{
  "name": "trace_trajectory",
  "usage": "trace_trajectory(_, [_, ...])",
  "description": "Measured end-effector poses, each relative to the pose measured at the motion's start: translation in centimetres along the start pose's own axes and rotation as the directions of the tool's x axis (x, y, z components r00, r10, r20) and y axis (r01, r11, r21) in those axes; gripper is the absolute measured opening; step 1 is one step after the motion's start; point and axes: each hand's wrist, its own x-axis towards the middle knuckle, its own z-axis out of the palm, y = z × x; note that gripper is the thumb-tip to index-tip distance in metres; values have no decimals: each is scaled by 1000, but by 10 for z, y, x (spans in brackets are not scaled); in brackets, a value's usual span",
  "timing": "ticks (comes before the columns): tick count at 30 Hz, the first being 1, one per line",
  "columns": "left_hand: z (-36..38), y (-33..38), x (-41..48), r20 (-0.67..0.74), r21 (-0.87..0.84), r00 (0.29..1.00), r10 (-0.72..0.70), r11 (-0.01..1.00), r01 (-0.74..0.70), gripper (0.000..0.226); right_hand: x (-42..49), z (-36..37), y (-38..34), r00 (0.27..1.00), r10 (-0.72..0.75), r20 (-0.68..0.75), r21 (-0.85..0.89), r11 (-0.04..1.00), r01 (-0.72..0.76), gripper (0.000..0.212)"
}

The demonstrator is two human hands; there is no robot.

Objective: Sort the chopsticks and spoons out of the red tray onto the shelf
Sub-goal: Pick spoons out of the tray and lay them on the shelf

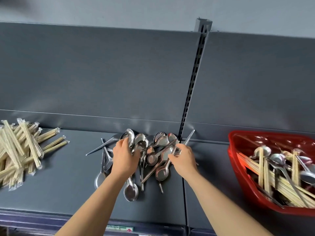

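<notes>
Left hand (125, 156): I see it curled over spoons (153, 155) on the shelf (68, 176).
Right hand (185, 159): pinching one handle from the spoons.
Tray (235, 160): right, mixed cutlery.
Chopsticks (20, 147): left pile.

One wide-angle view, worn on the person's head, looks forward and down onto the shelf (59, 176) — near, within arm's reach of the spoons (153, 157) at mid-frame. It faces the back panel (102, 74) almost squarely; the shelf's front edge runs along the bottom, and the chopsticks (20, 150) at the left end and the red tray (238, 167) at the right end are cropped.
</notes>
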Motion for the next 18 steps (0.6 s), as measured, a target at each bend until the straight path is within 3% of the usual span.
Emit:
trace_trajectory(5, [3,24,-4,-36,-73,997,67,995,-69,47,-7,-31,3,998,-14,-59,32,999,16,18])
trace_trajectory(9, [14,62,-14,-35,-191,987,159,968,-163,27,-12,-87,16,983,-5,-186,125,992,29,26])
trace_trajectory(14, [51,131,-30,98,-305,946,309,914,-267,14,-15,-184,60,941,-4,-337,164,984,63,25])
trace_trajectory(17, [81,183,-42,189,-326,883,430,876,-356,9,-14,-240,104,956,4,-295,79,997,21,9])
trace_trajectory(18, [93,200,-46,222,-331,860,460,865,-378,10,-14,-258,119,963,10,-269,25,1000,-3,16])
